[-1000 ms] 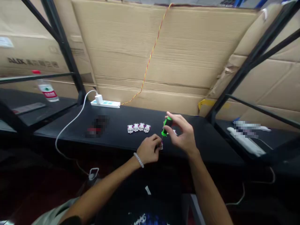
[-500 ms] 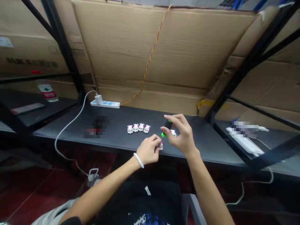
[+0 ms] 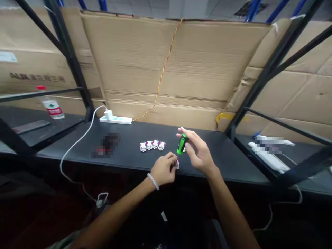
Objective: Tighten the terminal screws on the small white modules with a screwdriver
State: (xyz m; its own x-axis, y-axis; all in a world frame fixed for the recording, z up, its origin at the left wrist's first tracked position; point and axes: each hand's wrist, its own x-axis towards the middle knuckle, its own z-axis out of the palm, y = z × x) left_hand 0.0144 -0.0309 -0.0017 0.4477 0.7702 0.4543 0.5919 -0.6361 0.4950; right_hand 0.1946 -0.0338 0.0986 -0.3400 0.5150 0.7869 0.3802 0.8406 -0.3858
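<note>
My right hand (image 3: 198,152) has its thumb and fingers around the black-and-green handle of a screwdriver (image 3: 182,144); the fingers are fairly straight. The screwdriver stands tilted, its thin shaft running down to the fingertips of my left hand (image 3: 164,168). Those fingers are pinched at the table's front edge on a small white-and-purple part (image 3: 177,164), which they mostly cover. The screwdriver's tip is hidden there. Several similar white-and-purple parts (image 3: 155,144) lie in a row to the left. Behind the right hand, another whitish piece is mostly covered.
A white power strip (image 3: 119,120) with a plugged-in charger lies at the back of the black table (image 3: 129,157). Its white cable (image 3: 75,143) droops over the front edge. Cardboard (image 3: 166,69) forms the back wall, and black metal posts (image 3: 255,90) rise on both sides.
The right hand's fingers have straightened and shifted along the screwdriver handle, showing more green. The left hand stays on the small part. The camera view has tilted up slightly.
</note>
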